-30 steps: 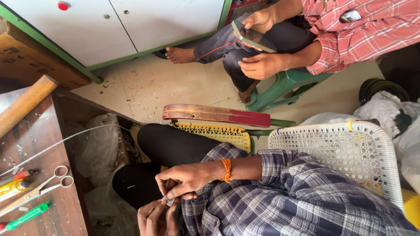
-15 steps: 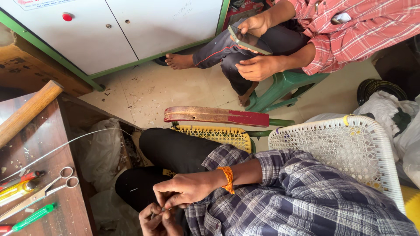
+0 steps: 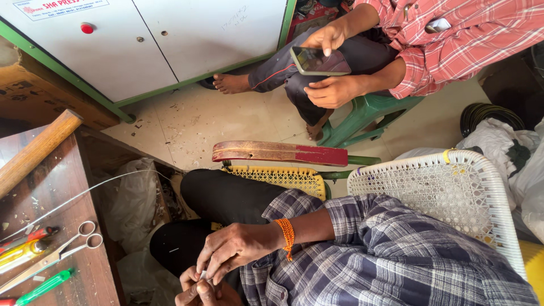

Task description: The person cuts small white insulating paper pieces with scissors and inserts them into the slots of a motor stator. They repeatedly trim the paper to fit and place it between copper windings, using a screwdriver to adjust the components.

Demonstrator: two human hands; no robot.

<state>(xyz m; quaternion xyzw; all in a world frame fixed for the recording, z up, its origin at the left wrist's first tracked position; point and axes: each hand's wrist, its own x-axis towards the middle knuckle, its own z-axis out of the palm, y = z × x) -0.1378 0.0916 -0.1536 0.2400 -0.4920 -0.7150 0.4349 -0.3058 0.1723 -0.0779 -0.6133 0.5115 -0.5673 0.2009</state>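
Over the lap, the right hand [image 3: 238, 249] and left hand [image 3: 198, 292] have stayed close together, fingers still pinching a small white piece [image 3: 203, 275].

A tiny pale piece [image 3: 203, 275] sits pinched between the fingertips of both hands, low over the lap in dark trousers. Only a small whitish sliver shows; the fingers hide the rest, so its shape and kind cannot be told. It lies just off the surface's edge, near the bottom of view.
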